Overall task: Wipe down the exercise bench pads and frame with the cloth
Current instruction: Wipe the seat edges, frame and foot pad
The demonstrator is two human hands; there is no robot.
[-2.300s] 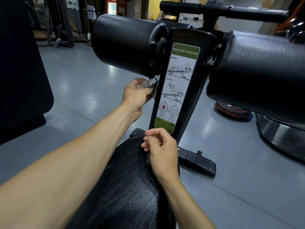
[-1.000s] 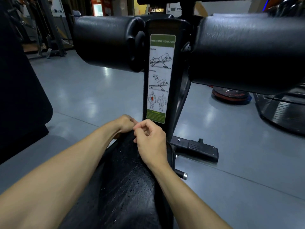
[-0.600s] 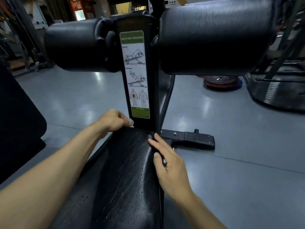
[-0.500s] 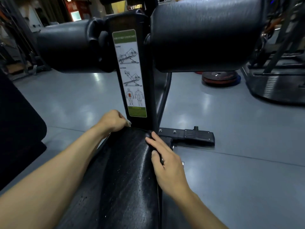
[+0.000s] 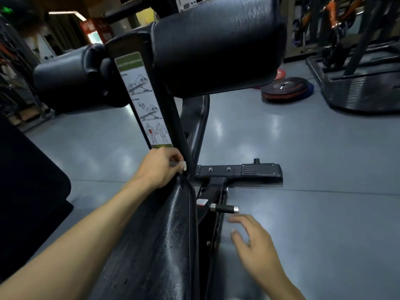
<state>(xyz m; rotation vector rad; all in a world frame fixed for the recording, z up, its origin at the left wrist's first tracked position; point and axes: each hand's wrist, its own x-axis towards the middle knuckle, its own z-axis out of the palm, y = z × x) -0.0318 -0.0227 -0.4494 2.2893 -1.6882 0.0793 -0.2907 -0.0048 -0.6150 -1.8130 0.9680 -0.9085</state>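
Observation:
The black bench pad [image 5: 155,239] runs from the bottom of the view up to the black upright post [image 5: 173,118], which carries a green and white instruction sticker [image 5: 144,100]. Two black roller pads flank the post: a left one [image 5: 71,85] and a right one [image 5: 218,44]. My left hand [image 5: 161,166] is curled at the pad's far end by the post's foot, pinching a small whitish cloth [image 5: 184,166] that barely shows. My right hand [image 5: 253,241] hovers with fingers spread, right of the bench, below a chrome-tipped adjustment pin [image 5: 225,208].
The frame's foot bar [image 5: 240,171] lies on the grey floor behind the pin. Weight plates [image 5: 284,88] are stacked at the back right beside a dark machine base [image 5: 359,83]. A large black padded shape [image 5: 28,187] fills the left side.
My right hand has left the pad's right edge and dropped away to the right, fingers spread. My left hand shifted right along the pad's far end, toward the post's foot.

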